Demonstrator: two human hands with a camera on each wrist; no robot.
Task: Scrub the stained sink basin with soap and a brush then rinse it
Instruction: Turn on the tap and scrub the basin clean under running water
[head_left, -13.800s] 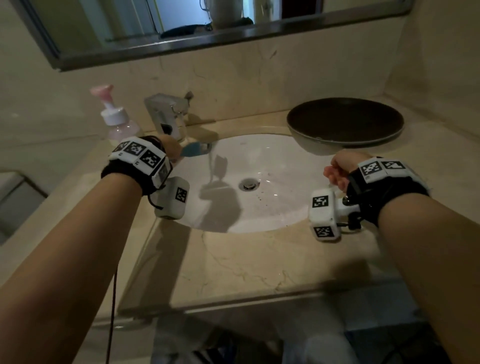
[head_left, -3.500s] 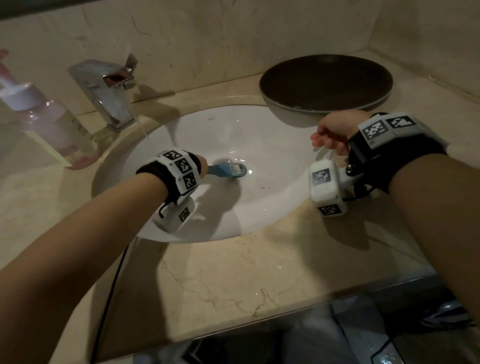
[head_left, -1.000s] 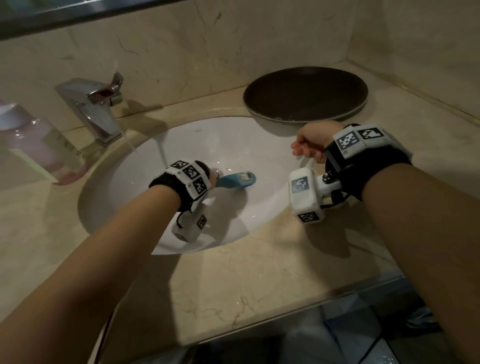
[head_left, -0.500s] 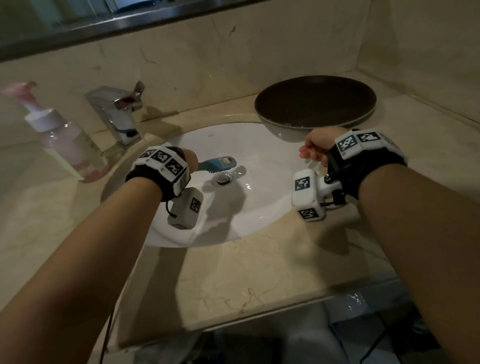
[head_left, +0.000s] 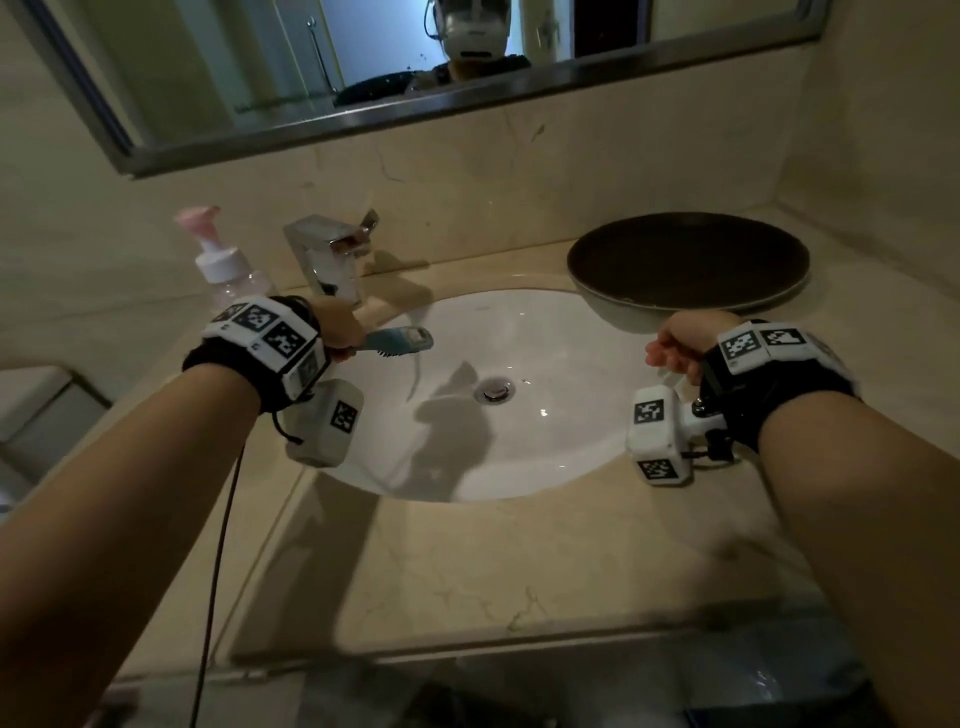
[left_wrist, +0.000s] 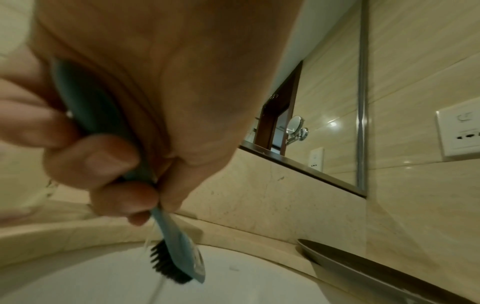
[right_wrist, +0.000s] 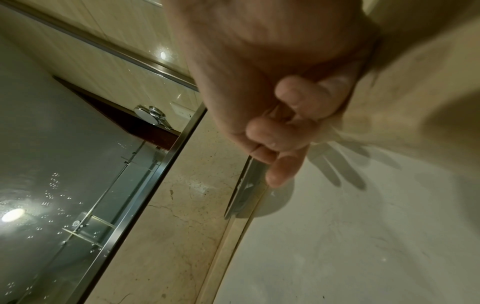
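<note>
Your left hand (head_left: 336, 328) covers most of the brush (head_left: 402, 341) handle. Soap bottle (head_left: 224, 267), left of frame: lower body hidden behind your wristband (head_left: 265, 338). Left wrist view: dark plate (left_wrist: 376, 269) cut off at lower right edge. Wrist view of your right hand (right_wrist: 275, 92): blurred.

Left forearm (head_left: 130, 493) extends forward, wrist roughly level. Left hand (head_left: 336, 327) fisted round brush (head_left: 400, 343) handle, back of hand up. Fingers (left_wrist: 98, 156) curl under handle, thumb presses from opposite side. Brush head juts past thumb side of fist, bristles down.

Right forearm (head_left: 857, 493) extends forward, well apart from left. Right hand (head_left: 680, 345) loosely curled, holds nothing. Its fingers (right_wrist: 285, 131) bend toward palm, one fingertip straighter.
</note>
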